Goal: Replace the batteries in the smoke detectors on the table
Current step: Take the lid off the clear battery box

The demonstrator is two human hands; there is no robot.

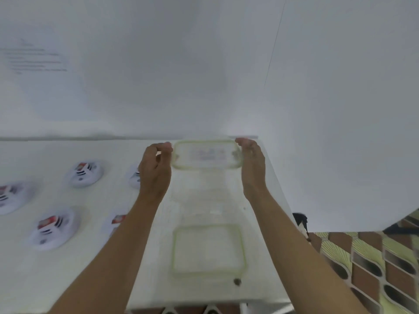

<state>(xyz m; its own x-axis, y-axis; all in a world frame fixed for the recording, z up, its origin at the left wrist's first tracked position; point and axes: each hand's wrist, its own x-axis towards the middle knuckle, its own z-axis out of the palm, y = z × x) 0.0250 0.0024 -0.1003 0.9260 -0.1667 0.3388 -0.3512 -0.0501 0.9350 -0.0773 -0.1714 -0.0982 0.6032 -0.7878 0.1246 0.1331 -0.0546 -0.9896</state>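
Note:
A clear plastic box with a green-edged lid (pixel 205 154) stands at the table's far right edge, something pale and coloured faintly showing inside. My left hand (pixel 156 168) pinches its left end and my right hand (pixel 250 164) grips its right end. A second green-rimmed clear lid or box (pixel 208 251) lies nearer me. Several white round smoke detectors lie on the left of the table, each with a red and white battery showing: one (pixel 85 173) at the back, one (pixel 53 227) in front, one (pixel 11 196) at the left edge. Two more (pixel 135 179) (pixel 116 220) are partly hidden behind my left arm.
The white table (pixel 90 279) runs against a white wall. Its right edge lies just beyond the boxes, with a patterned brown and green floor (pixel 374 264) below. A small dark speck (pixel 237 281) sits by the near box's corner.

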